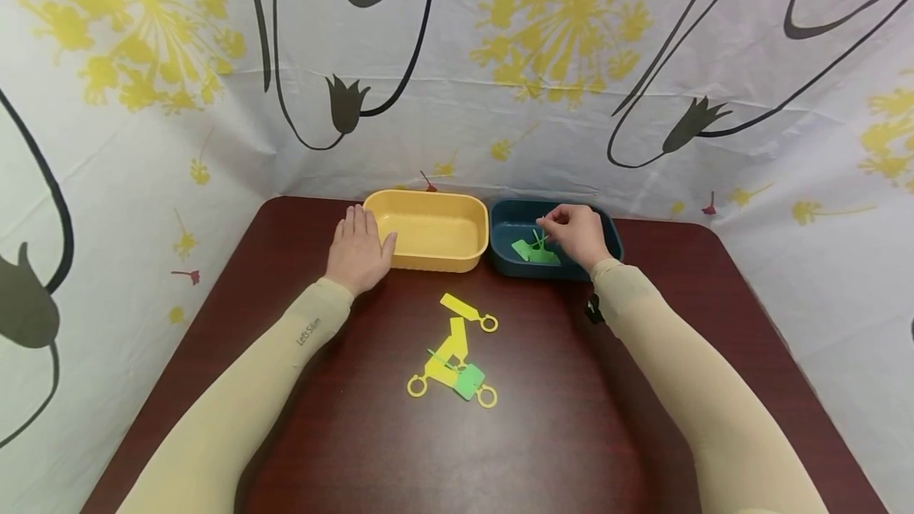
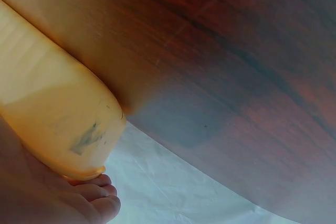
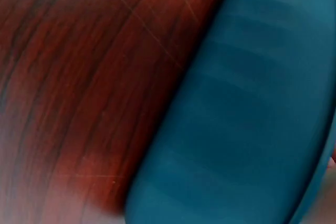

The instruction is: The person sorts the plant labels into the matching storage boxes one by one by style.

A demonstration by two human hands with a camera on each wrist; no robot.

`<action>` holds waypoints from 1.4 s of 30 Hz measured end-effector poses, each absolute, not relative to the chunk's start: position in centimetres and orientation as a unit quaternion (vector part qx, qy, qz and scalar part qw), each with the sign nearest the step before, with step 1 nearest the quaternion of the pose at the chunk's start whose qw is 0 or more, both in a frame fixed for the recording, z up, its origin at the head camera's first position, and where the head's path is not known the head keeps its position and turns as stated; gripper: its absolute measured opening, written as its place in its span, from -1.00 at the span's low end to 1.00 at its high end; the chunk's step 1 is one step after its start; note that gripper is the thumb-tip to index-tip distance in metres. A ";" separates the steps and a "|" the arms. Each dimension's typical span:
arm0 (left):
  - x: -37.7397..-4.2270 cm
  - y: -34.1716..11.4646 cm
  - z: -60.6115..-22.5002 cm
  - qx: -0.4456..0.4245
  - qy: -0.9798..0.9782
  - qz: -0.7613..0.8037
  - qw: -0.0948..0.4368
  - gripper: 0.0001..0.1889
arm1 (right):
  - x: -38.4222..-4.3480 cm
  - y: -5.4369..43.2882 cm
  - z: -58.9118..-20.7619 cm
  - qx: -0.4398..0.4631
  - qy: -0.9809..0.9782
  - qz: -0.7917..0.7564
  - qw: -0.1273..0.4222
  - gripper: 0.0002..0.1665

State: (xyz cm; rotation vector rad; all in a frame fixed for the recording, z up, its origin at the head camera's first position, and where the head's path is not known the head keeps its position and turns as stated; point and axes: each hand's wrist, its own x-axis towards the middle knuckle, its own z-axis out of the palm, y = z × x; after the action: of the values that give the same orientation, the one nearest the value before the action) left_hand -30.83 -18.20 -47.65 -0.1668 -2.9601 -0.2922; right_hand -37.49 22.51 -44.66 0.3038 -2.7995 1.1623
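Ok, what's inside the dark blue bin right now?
The dark blue bin holds green tags left of centre; I can't count them. The right hand, seemingly pinching one, covers part of the bin's right side, so anything underneath is hidden.

Long, close-fitting sleeves on show here, and what a match! The left sleeve (image 1: 243,395) is pale yellowish cream, small dark lettering (image 1: 309,331) reading "Let's Slim" just below the cuff (image 1: 334,297)! Same cream on the right sleeve (image 1: 685,355), a small black piece (image 1: 594,309) beside its wrist end! Hands (image 1: 359,251) bare, both of them!
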 end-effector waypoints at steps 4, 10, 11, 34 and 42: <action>-30.8 -18.1 -47.5 -0.056 -0.991 -0.095 0.080 -0.14 | -37.6 22.6 -45.1 0.104 -0.921 0.374 0.036 -0.71; -30.8 -18.1 -47.4 -0.055 -0.991 -0.090 0.078 -0.13 | -37.8 22.6 -45.4 0.105 -0.926 0.361 0.026 -0.71; -30.8 -18.2 -47.5 -0.055 -0.991 -0.090 0.077 -0.13 | -37.8 22.6 -45.4 0.106 -0.927 0.359 0.023 -0.71; -30.9 -18.0 -47.6 -0.050 -0.991 -0.090 0.083 -0.16 | -37.6 22.7 -44.9 0.099 -0.943 0.315 -0.046 -0.60; -30.9 -18.0 -47.5 -0.049 -0.991 -0.089 0.083 -0.16 | -37.7 22.5 -44.8 0.105 -0.942 0.314 -0.047 -0.64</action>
State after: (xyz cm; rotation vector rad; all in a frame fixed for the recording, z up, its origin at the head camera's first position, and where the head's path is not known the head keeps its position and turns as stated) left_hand -30.86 -18.00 -47.46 -0.1476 -2.9589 -0.2648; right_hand -37.71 22.48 -44.79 0.3412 -3.0513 1.0178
